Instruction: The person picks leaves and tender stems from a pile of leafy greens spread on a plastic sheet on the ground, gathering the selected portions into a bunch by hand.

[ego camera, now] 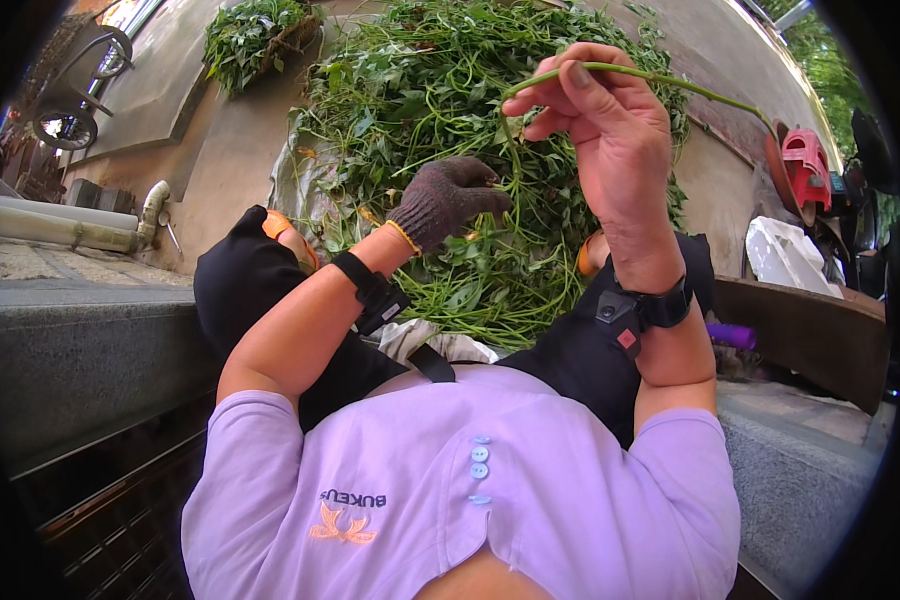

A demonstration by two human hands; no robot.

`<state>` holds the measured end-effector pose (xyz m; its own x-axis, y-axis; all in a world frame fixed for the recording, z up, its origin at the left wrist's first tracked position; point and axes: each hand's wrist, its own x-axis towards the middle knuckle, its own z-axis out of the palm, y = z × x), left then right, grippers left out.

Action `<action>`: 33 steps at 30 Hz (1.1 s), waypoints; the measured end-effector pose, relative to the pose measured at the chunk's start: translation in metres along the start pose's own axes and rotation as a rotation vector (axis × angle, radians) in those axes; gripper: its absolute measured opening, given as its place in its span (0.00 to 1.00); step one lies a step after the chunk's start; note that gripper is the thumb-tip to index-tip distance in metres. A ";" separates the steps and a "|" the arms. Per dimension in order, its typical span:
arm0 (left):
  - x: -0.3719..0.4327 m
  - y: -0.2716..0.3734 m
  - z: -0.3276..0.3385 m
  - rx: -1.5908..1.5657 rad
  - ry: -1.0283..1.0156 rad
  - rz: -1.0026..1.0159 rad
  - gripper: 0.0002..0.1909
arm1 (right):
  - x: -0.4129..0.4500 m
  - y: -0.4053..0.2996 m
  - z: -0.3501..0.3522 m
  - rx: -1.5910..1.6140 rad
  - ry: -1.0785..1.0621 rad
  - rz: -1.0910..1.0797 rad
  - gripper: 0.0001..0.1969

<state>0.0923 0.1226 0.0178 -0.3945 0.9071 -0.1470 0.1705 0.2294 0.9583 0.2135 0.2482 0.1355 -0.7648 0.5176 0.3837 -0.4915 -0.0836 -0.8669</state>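
Note:
A large heap of leafy green vines (435,82) lies on the ground before me, between my feet. My left hand (450,199), in a dark knitted glove with a yellow cuff edge, is low over the heap, its fingers closed around some green stems. Raised higher, my bare right hand (622,142) pinches a long green stem (690,86) between thumb and fingers. One end of that stem arcs out to the right; the other bends down towards my left hand. Whether it joins the stems there is hard to tell. Loose stems (487,300) lie close to my lap.
A smaller bundle of leafy greens (255,41) sits at the far left. Pale pipes (67,225) run along the left ledge. To the right are a red plastic stool (806,169), a white foam piece (787,255) and a purple handle (731,336). A wheeled cart (67,112) stands far left.

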 end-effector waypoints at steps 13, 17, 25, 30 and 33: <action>0.014 -0.021 -0.039 -1.172 -0.297 -0.088 0.14 | 0.010 0.087 -0.048 -0.513 -0.279 0.791 0.08; 0.013 -0.025 -0.043 -1.157 -0.289 -0.125 0.15 | 0.004 0.094 -0.044 -0.404 -0.231 0.857 0.06; 0.010 -0.035 -0.037 -1.175 -0.118 -0.323 0.14 | -0.010 0.115 -0.047 -0.329 0.069 0.813 0.06; 0.004 -0.008 -0.019 -0.679 0.072 -0.248 0.12 | -0.020 0.117 -0.026 -0.520 0.119 0.677 0.06; 0.008 -0.014 -0.021 -0.593 0.157 -0.252 0.12 | -0.021 0.125 -0.033 -0.707 0.034 0.530 0.05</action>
<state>0.0679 0.1190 0.0088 -0.4916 0.7788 -0.3895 -0.4520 0.1540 0.8786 0.1820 0.2547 0.0085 -0.8009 0.5858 -0.1242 0.3051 0.2208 -0.9264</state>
